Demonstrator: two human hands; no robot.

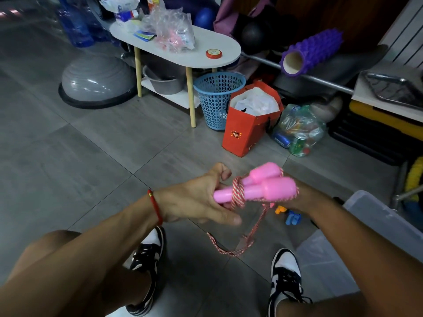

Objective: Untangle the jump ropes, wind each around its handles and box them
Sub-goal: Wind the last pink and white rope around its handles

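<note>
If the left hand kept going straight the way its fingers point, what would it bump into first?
Probably the hanging red-and-white twisted cord below the two pink plastic jump-rope handles. The left hand points rightward toward it; depth is hard to judge, so it might pass in front.

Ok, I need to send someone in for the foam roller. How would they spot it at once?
Start at the white oval table at the back, then look right along the metal bar. The foam roller lies on the dark bench just behind that bar. It is the only purple thing with a knobbly surface and a hollow pale core; the balls nearby are smooth.
</note>
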